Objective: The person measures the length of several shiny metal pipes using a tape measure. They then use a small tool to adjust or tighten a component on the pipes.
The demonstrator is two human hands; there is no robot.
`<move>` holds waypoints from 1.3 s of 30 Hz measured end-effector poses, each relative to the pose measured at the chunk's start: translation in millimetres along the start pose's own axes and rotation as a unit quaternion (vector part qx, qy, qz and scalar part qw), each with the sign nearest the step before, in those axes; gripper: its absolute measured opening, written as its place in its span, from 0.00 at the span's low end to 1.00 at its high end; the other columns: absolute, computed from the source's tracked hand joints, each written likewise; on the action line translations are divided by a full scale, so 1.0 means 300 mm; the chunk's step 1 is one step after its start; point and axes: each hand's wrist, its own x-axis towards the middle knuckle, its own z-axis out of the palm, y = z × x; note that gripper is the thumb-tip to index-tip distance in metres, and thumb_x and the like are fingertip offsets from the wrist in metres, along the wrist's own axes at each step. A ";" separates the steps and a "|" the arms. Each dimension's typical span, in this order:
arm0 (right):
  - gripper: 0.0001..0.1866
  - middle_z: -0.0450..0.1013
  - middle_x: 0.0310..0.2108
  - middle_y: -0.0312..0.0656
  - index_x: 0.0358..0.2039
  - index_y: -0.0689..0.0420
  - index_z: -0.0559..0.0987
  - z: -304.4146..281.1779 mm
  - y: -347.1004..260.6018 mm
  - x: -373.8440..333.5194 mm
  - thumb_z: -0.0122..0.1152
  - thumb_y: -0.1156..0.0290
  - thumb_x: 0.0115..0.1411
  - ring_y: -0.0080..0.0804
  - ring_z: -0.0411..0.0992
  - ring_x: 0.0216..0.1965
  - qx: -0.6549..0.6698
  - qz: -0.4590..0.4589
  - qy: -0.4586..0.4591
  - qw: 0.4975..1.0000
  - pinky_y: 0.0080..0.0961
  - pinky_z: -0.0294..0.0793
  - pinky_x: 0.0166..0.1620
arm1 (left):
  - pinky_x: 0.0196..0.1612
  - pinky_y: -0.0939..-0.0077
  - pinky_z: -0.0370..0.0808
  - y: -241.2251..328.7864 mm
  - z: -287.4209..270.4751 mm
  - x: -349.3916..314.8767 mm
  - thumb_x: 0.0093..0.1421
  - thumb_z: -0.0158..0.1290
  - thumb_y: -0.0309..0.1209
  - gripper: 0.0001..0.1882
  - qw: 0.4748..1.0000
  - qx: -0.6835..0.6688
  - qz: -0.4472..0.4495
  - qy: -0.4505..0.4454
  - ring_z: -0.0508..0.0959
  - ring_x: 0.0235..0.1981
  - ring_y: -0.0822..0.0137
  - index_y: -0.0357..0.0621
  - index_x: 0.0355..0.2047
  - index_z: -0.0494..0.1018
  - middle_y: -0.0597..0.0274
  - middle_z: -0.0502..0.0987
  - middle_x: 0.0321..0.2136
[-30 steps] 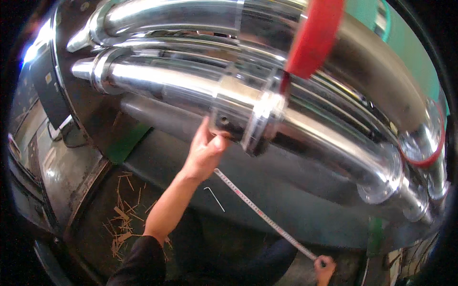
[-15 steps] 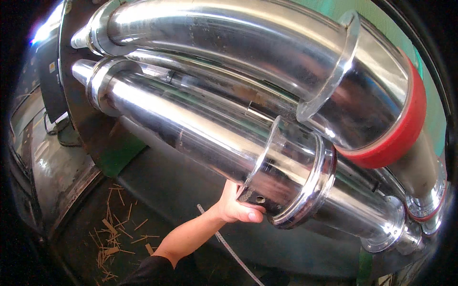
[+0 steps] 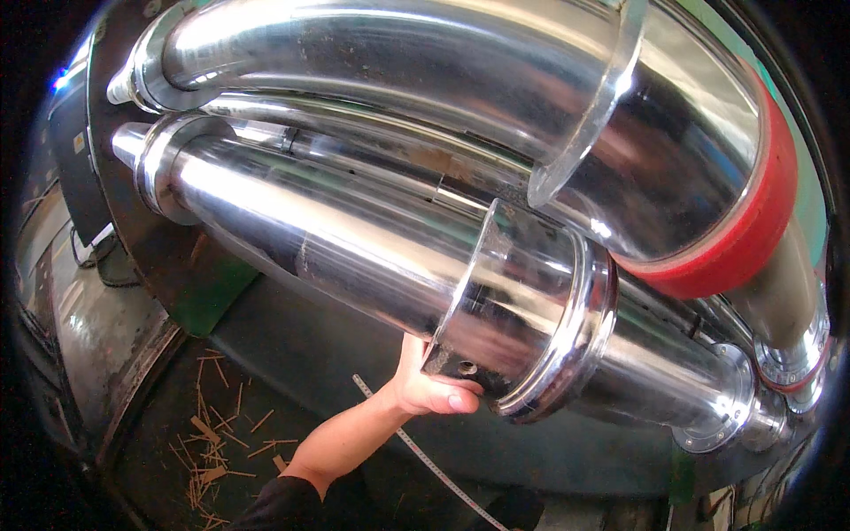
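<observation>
My left hand (image 3: 434,384) reaches up from the lower left and grips the lower edge of a shiny steel collar (image 3: 522,305). The thumb lies along the collar's underside, close to a small round hole (image 3: 467,368), while the other fingers are hidden behind the metal. This collar surrounds a long polished steel cylinder (image 3: 328,230), which slants across the view from upper left to lower right. Past a raised ring (image 3: 591,323), a narrower shaft (image 3: 677,372) continues to a bolted flange (image 3: 730,398). My right hand does not show.
A larger polished cylinder (image 3: 390,66) lies alongside, behind, with a red band (image 3: 735,257). Below my forearm runs a thin white graduated strip (image 3: 443,475). Wooden sticks and scraps (image 3: 208,434) litter the dark floor at lower left. Grey metal machinery (image 3: 84,327) stands at far left.
The cylinders and collar appear shifted slightly left in the view, and the large cylinder sits higher. My left hand stays at the same place on the collar.
</observation>
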 end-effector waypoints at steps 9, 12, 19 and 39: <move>0.20 0.80 0.47 0.54 0.47 0.50 0.87 -0.037 -0.062 0.009 0.70 0.51 0.61 0.56 0.77 0.47 0.065 0.086 -0.020 0.994 0.49 0.78 0.51 | 0.56 0.62 0.76 -0.025 -0.013 0.009 0.40 0.78 0.43 0.41 0.999 -0.004 0.033 0.003 0.82 0.49 0.56 0.28 0.50 0.77 0.45 0.83 0.46; 0.19 0.79 0.48 0.53 0.47 0.50 0.87 -0.042 -0.068 0.005 0.69 0.52 0.62 0.54 0.77 0.48 0.061 0.079 -0.023 0.995 0.48 0.78 0.51 | 0.56 0.63 0.76 -0.030 -0.021 0.010 0.39 0.79 0.45 0.45 0.999 0.020 0.044 -0.007 0.82 0.48 0.57 0.29 0.52 0.75 0.47 0.83 0.47; 0.17 0.81 0.42 0.51 0.49 0.51 0.86 -0.216 -0.230 0.068 0.68 0.57 0.65 0.47 0.79 0.42 0.053 0.038 0.015 0.998 0.46 0.79 0.46 | 0.62 0.61 0.70 -0.051 -0.082 -0.093 0.48 0.76 0.51 0.46 0.990 0.054 -0.126 -0.021 0.73 0.60 0.63 0.35 0.60 0.71 0.52 0.76 0.57; 0.09 0.78 0.47 0.42 0.44 0.63 0.80 -1.627 -0.259 0.722 0.64 0.75 0.63 0.38 0.73 0.52 -0.009 -0.266 0.317 0.911 0.34 0.65 0.62 | 0.40 0.68 0.66 0.447 0.317 0.079 0.51 0.66 0.28 0.07 0.539 0.751 0.380 -0.028 0.75 0.33 0.64 0.51 0.32 0.83 0.71 0.77 0.29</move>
